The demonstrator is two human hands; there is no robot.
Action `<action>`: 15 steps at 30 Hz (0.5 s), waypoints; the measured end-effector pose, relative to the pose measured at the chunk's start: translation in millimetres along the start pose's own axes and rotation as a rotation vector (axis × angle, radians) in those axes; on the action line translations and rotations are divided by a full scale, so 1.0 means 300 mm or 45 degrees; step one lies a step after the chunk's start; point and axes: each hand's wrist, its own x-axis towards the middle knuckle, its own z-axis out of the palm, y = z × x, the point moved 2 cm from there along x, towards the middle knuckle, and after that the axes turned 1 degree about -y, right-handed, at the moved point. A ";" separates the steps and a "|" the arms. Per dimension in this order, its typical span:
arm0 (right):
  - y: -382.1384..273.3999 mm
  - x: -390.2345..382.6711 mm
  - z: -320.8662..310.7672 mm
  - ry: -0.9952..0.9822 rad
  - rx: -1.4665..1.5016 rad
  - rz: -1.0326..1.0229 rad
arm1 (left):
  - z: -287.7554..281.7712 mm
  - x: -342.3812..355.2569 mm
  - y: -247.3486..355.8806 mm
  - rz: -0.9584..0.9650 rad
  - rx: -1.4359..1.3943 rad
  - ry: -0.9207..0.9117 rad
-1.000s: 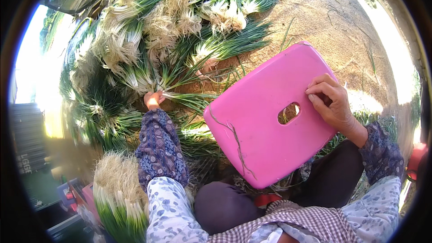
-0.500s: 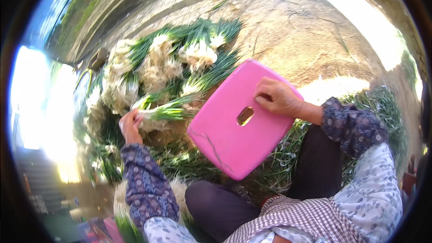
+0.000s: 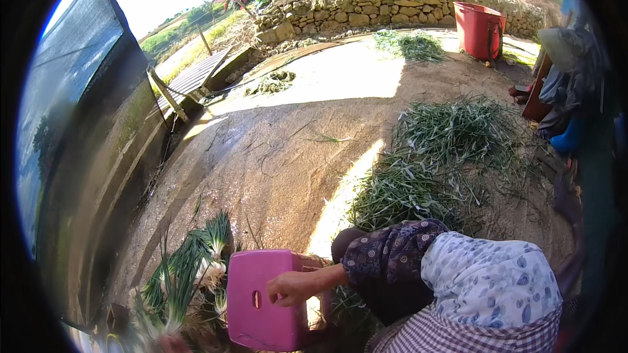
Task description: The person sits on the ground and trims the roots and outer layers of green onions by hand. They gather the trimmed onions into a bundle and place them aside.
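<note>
A pink plastic stool (image 3: pixel 261 323) with a slot in its seat stands at the lower middle, just in front of me. Over its seat hangs my right hand (image 3: pixel 291 289), fingers loosely curled and nothing visible in them. Left of the stool are spring onions (image 3: pixel 212 271) with green tops and white roots. Low at the frame's edge, a blurred patch that looks like my left hand (image 3: pixel 173 343) lies against upright green leaves. Its fingers are smeared and mostly cut off, so its grip is hidden.
Piles of cut green leaves (image 3: pixel 451 137) spread over the ground to the right. A red bucket (image 3: pixel 479 29) stands far right by a low stone wall (image 3: pixel 353 13). Dark netting (image 3: pixel 98 124) hangs at the left. Smaller leaf heaps (image 3: pixel 411 44) lie farther back.
The view has swung up and to the right, so stool and onions now sit lower. Half a second ago my left hand plainly held spring onions. My right hand stays by the stool seat.
</note>
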 end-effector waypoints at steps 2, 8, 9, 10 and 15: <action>0.017 -0.090 0.066 0.051 0.299 0.158 | 0.095 -0.226 0.101 -0.069 -0.070 -0.206; 0.036 -0.365 0.249 0.083 1.083 0.832 | 0.241 -0.624 0.110 -0.057 -0.207 -0.721; 0.022 -0.383 0.255 0.061 1.093 0.844 | 0.256 -0.647 0.088 -0.034 -0.248 -0.773; 0.007 -0.405 0.265 0.023 1.264 0.873 | 0.273 -0.667 0.065 -0.015 -0.290 -0.825; -0.006 -0.376 0.200 0.114 0.880 0.842 | 0.311 -0.789 -0.193 0.043 -0.578 -1.114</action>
